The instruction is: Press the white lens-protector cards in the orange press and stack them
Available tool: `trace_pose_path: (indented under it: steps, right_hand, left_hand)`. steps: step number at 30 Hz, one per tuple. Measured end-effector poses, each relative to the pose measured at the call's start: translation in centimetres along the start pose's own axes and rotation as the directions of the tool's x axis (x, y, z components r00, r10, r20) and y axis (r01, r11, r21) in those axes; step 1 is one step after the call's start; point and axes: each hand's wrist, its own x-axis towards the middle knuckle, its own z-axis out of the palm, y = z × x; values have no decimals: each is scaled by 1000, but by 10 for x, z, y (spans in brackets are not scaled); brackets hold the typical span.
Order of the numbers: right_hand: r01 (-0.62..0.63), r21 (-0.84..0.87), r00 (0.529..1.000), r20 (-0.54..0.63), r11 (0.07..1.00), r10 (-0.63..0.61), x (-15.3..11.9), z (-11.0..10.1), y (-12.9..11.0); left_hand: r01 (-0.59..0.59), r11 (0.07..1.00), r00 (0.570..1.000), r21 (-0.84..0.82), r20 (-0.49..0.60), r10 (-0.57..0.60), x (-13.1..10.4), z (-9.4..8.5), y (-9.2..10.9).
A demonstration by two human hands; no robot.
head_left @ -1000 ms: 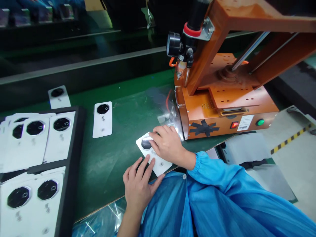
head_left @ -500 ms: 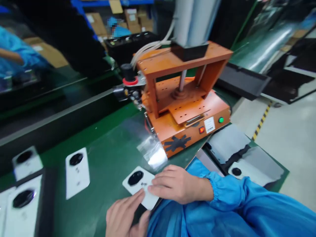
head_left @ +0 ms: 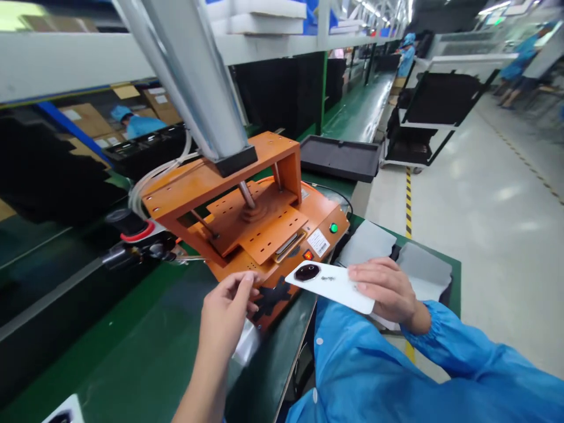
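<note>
My right hand (head_left: 383, 288) grips a white phone back panel (head_left: 330, 283) by its right end, above the table's front edge. The panel has a round dark camera area at its left end and small dark marks near its middle. My left hand (head_left: 235, 296) is raised in front of the orange press (head_left: 273, 235), thumb against curled fingers; what they hold, if anything, cannot be made out. Below that hand lies a crumpled clear plastic film (head_left: 247, 346). Part of another white panel (head_left: 68, 408) shows at the bottom left.
Grey sheets (head_left: 423, 273) lie on the green table right of the press. A black tray (head_left: 339, 157) is behind it. A cart (head_left: 440, 106) stands on the floor at the back right. Other people in blue appear in the distance.
The view has swung right. My right hand has lifted the panel off the table. My left hand has come off the panel and up beside the press.
</note>
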Motion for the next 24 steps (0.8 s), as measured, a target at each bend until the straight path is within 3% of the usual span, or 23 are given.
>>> trace_pose_path:
  steps: [6,13,21,24]
  right_hand:
    - [-29,-130,998,-68,991,20,-6,-3,9]
    - [-19,-162,999,-48,987,12,-8,5,15]
    - [-4,-141,995,-102,990,-11,-5,-1,19]
    - [-4,-164,993,-116,986,-15,-6,-2,20]
  left_hand:
    - [8,992,995,125,93,-20,20,0,-4]
    - [61,981,997,182,43,-69,20,-2,-2]
    - [72,970,992,230,80,-93,22,0,4]
    - [73,981,992,179,88,-90,24,7,7]
